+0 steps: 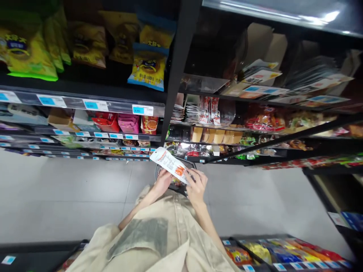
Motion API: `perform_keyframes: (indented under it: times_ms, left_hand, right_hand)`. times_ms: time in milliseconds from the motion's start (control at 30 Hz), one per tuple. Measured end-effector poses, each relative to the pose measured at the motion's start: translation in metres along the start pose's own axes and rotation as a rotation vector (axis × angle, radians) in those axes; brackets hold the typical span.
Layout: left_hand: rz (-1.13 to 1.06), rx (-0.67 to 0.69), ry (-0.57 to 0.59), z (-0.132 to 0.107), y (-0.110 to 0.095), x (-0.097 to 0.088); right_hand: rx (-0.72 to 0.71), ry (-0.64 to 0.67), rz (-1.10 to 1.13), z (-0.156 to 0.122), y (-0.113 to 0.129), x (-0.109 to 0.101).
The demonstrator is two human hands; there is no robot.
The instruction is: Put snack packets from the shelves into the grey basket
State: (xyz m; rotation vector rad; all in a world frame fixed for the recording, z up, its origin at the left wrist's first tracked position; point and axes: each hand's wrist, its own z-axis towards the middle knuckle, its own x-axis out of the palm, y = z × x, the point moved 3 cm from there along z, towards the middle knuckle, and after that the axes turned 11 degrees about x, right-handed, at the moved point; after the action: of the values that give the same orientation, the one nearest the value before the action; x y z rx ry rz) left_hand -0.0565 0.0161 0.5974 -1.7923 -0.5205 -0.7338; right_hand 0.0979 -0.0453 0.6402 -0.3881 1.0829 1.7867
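A slim white snack packet with orange print is held slanting in front of my body, its far end up to the left. My left hand grips its lower left edge, with part of the fingers hidden beneath it. On the packet's right end, the fingers of my right hand close over the orange print. Directly below the packet and both hands shows a dark shopping basket, mostly covered by them. Small colourful items lie inside it, too small to name.
Black shelves of snacks rise ahead, with yellow bags at upper left and boxed flat packets at upper right. Price labels line the shelf edges. Grey tiled floor lies below. Behind me stands a low shelf of colourful bags.
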Motion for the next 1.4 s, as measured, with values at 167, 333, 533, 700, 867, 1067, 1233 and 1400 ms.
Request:
perform_keyframes:
  times_ms: [167,333,533,700,867,1067,1233,1400]
  left_hand:
    - [-0.034,-0.001,-0.101,-0.007,-0.004,-0.013]
    - [-0.031,0.073,-0.097,-0.009,-0.016,-0.015]
    - [0.080,0.061,0.130,-0.012,-0.026,-0.009]
    - [0.177,-0.003,0.211,-0.010,-0.014,-0.014]
    - [0.249,-0.062,0.244,-0.008,-0.007,-0.023]
    - [0.331,-0.114,0.261,-0.011,-0.007,-0.041]
    - [0.381,-0.072,0.249,-0.013,-0.008,-0.059]
    - [0.370,-0.015,0.126,-0.016,-0.015,-0.075]
  right_hand:
    - [-0.068,-0.013,-0.049,0.000,0.014,0.004]
    - [0.022,0.010,0.195,0.000,0.023,0.011]
    - [0.742,-0.005,0.448,-0.008,0.012,0.017]
    - [1.118,-0.170,0.780,0.007,-0.024,0.009]
    - [1.125,-0.274,1.063,0.043,-0.065,-0.013]
    - [1.067,-0.302,1.141,0.078,-0.115,-0.031]
    - [1.033,-0.371,1.139,0.120,-0.153,-0.025]
    - [0.919,-0.340,0.808,0.220,-0.174,-0.005]
